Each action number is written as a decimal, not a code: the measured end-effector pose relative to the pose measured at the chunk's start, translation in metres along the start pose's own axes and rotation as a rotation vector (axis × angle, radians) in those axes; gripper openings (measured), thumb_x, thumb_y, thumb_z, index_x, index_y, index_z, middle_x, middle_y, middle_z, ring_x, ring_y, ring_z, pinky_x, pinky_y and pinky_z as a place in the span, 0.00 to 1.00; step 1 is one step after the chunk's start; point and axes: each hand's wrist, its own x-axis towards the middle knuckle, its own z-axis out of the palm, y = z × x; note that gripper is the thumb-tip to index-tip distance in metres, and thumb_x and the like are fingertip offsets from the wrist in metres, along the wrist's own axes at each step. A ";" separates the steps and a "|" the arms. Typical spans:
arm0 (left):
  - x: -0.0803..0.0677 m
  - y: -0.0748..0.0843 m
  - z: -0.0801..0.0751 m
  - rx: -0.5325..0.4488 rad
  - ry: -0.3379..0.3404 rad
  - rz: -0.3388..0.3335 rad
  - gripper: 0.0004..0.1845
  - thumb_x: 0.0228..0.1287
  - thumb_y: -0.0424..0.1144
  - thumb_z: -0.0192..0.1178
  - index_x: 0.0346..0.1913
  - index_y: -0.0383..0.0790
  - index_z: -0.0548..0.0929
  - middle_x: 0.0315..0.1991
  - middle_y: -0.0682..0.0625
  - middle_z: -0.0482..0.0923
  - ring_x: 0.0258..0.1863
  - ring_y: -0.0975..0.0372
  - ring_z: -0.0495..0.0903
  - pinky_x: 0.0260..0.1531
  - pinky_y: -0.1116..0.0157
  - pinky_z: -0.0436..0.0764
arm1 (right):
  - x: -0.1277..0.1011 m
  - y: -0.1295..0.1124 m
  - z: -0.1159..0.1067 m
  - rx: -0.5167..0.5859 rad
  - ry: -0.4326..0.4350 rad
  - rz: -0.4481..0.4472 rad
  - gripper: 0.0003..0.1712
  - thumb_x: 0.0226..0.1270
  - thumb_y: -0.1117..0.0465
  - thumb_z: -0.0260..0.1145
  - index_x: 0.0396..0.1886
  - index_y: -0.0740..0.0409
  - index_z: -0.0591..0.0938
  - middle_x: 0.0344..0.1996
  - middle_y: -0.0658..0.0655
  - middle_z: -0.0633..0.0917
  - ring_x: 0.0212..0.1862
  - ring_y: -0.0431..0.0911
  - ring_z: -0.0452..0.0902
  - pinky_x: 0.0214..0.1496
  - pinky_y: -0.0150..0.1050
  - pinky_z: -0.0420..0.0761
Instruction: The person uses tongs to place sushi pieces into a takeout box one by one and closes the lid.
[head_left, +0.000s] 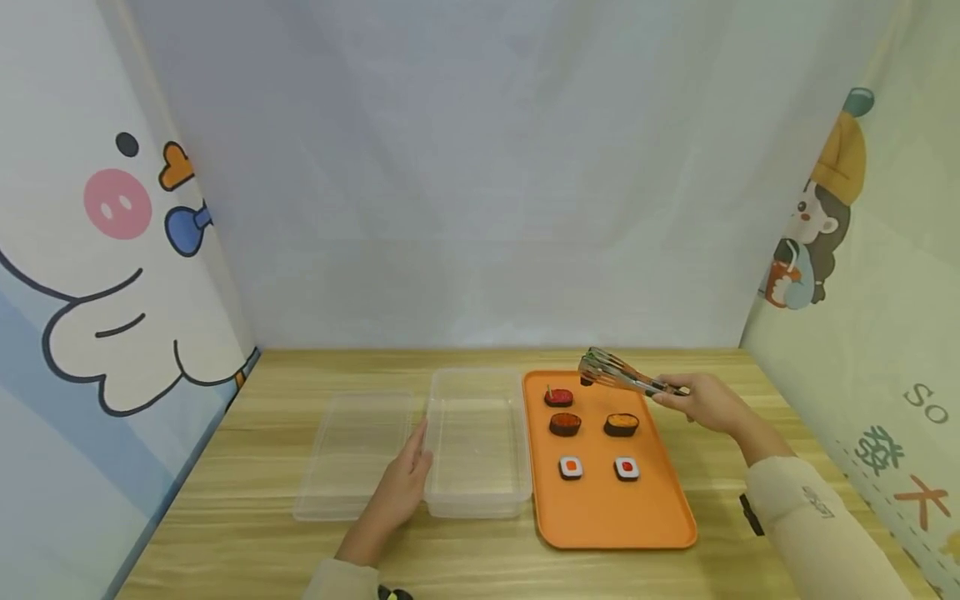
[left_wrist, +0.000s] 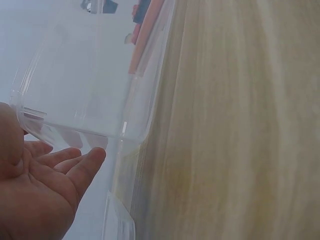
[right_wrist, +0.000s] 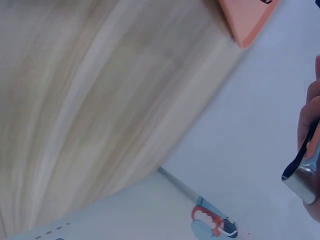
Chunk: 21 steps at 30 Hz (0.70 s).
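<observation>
We are reading the letters "SO" in grey on the right-hand curtain (head_left: 918,400), with an orange and a teal character of another script, which we are not making out, below them; the small grey lettering on the right sleeve (head_left: 817,502) is staying too blurred for us to read

right hand (head_left: 701,402) gripping tongs (head_left: 618,374) over orange tray (head_left: 607,517), left hand (head_left: 405,483) on clear container (head_left: 476,442)

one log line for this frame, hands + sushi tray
left hand: open, rests on clear box | right hand: grips tongs, tips pinch dark sushi piece above orange tray | five pieces on tray
</observation>
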 end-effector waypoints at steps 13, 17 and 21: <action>-0.001 0.002 -0.001 -0.001 -0.010 0.007 0.28 0.79 0.36 0.40 0.76 0.33 0.50 0.70 0.28 0.54 0.65 0.35 0.60 0.64 0.40 0.58 | 0.017 -0.043 0.011 -0.003 -0.014 -0.038 0.35 0.71 0.49 0.62 0.66 0.69 0.71 0.40 0.61 0.80 0.19 0.45 0.68 0.19 0.37 0.68; -0.002 0.002 -0.001 -0.001 -0.013 0.011 0.28 0.79 0.36 0.39 0.76 0.33 0.49 0.71 0.28 0.53 0.65 0.35 0.59 0.64 0.41 0.58 | 0.026 -0.056 0.020 0.002 -0.029 -0.083 0.33 0.72 0.50 0.62 0.66 0.70 0.72 0.53 0.71 0.78 0.18 0.43 0.66 0.22 0.39 0.71; -0.001 0.003 -0.001 -0.006 -0.014 0.011 0.28 0.79 0.36 0.39 0.76 0.33 0.49 0.71 0.29 0.52 0.66 0.35 0.58 0.65 0.41 0.57 | 0.034 -0.072 0.031 0.004 -0.046 -0.100 0.32 0.72 0.50 0.61 0.66 0.68 0.72 0.58 0.72 0.76 0.15 0.43 0.66 0.22 0.40 0.72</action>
